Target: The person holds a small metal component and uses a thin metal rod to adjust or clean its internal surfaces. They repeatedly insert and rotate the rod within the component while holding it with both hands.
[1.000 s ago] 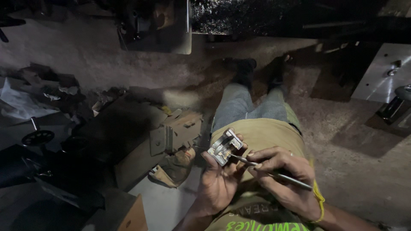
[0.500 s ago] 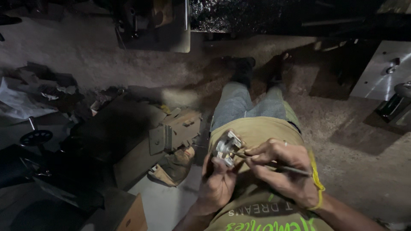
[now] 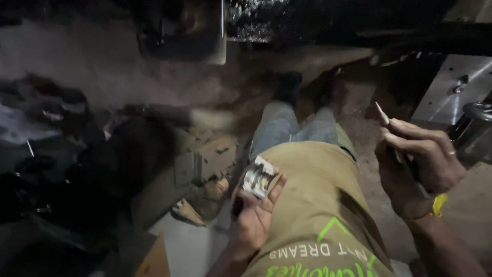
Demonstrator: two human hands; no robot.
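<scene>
My left hand [image 3: 252,218] holds a small silvery metal part [image 3: 258,177] by my left side, against my olive shirt. My right hand [image 3: 417,161] is raised to the right, away from the part, and grips a thin screwdriver [image 3: 383,115] whose tip points up and to the left. A yellow band sits on my right wrist. My legs in grey trousers stretch forward across the dirt floor.
Torn cardboard boxes [image 3: 202,164] lie on the floor to my left, with dark clutter and scrap beyond them. A grey metal plate [image 3: 453,87] and a dark cylinder [image 3: 474,120] stand at the far right. A dark machine body looms at the top.
My right hand has pulled the screwdriver off the metal part and swung up and to the right. My left hand has lowered the part slightly and the view has shifted.
</scene>
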